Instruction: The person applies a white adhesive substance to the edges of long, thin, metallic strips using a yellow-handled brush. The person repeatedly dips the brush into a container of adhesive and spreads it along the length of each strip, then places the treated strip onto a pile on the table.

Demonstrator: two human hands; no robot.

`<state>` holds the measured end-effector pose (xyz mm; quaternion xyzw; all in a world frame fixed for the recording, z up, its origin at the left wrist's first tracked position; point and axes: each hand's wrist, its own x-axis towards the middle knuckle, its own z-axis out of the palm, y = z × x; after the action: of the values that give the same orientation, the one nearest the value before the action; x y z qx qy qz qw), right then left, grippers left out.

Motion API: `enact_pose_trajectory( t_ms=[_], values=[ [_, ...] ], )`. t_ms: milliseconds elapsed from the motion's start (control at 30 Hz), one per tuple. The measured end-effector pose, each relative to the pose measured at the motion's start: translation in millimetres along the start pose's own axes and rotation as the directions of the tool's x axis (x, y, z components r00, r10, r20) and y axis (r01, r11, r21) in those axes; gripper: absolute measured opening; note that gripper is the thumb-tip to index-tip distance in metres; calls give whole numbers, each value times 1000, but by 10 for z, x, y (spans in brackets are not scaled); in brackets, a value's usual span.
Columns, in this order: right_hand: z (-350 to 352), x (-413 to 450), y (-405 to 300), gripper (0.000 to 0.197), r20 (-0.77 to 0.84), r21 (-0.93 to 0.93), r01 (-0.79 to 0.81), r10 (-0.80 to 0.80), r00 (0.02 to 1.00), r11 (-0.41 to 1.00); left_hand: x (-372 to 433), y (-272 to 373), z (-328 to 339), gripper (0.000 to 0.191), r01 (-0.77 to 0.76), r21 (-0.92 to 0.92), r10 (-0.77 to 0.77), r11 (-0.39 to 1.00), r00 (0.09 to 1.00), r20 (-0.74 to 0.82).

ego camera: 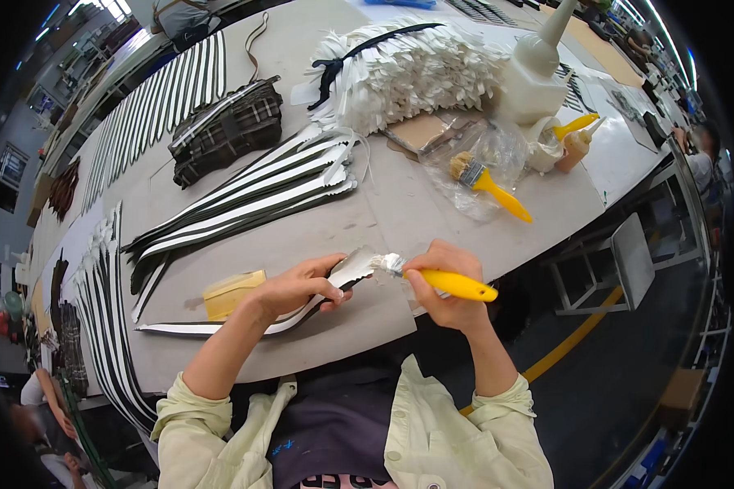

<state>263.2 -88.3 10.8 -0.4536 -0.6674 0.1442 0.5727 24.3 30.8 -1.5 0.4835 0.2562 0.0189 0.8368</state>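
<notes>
My left hand (306, 284) grips a dark-edged strip with a white face (287, 321) near its widened end. That pale end (355, 264) points up and to the right, while the rest of the strip trails left along the table under my forearm. In my right hand (449, 281) is a yellow-handled brush (455, 285), whose white-coated bristles touch the tip of the widened end. A translucent yellow block or sheet (232, 294) lies on the table beside my left wrist. Beyond my hands rests a fanned bundle of black-and-white strips (251, 202).
A second yellow-handled brush (489, 186) lies on clear plastic film (465, 159). Near it stand a large white squeeze bottle (535, 73), a white pot (544, 147) and a small nozzle bottle (575, 147). A heap of white strips (404, 73) and a checked dark bundle (229, 131) sit farther back.
</notes>
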Motion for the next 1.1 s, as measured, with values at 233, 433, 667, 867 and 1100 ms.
enact_pose_trajectory(
  t_ms=[233, 433, 667, 867, 1100],
  values=[
    [-198, 0, -33, 11, -176, 34, -60, 65, 982, 998, -43, -33, -43, 53, -141, 423, 226, 895, 961, -157],
    [156, 56, -189, 15, -274, 177, -141, 187, 943, 974, -156, -32, 173, 28, -195, 537, 427, 821, 834, -349],
    [582, 201, -366, 16, -220, 270, -261, 323, 920, 927, 77, -325, 1125, 21, -313, 775, 570, 549, 818, -74],
    [286, -199, -207, 42, -259, 549, -109, 293, 920, 829, 672, -723, 1254, 56, -542, -33, 541, 839, 828, 148],
    [151, -448, -228, 53, -679, 323, -63, 278, 680, 944, 567, -285, 1520, 77, -513, 150, 434, 845, 822, 368]
  ],
)
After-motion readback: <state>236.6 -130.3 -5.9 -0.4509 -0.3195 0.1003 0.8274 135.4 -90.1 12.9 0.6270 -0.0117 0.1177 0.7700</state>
